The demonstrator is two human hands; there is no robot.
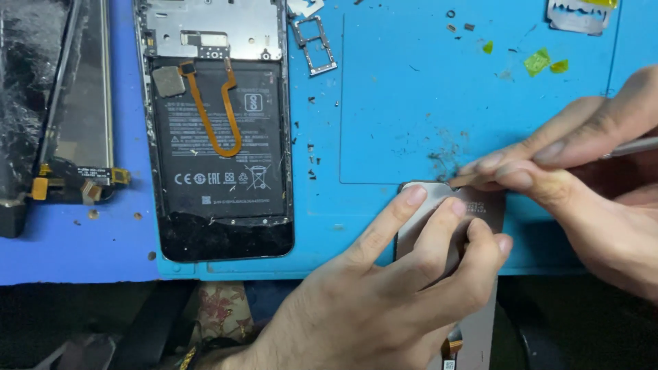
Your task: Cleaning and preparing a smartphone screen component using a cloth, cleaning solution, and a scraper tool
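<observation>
My left hand presses three fingers down on a flat grey-pink phone panel that lies over the front edge of the blue work mat. My right hand comes in from the right, pinching a thin metal tool. The tool's tip touches the panel's top corner, beside a smear of dark debris. An opened phone body lies at the upper left, with its black battery and an orange flex cable exposed.
A detached screen with cables lies at the far left. A SIM tray, small screws, green tape scraps and a metal piece lie scattered along the mat's far side. Dark space lies below the table edge.
</observation>
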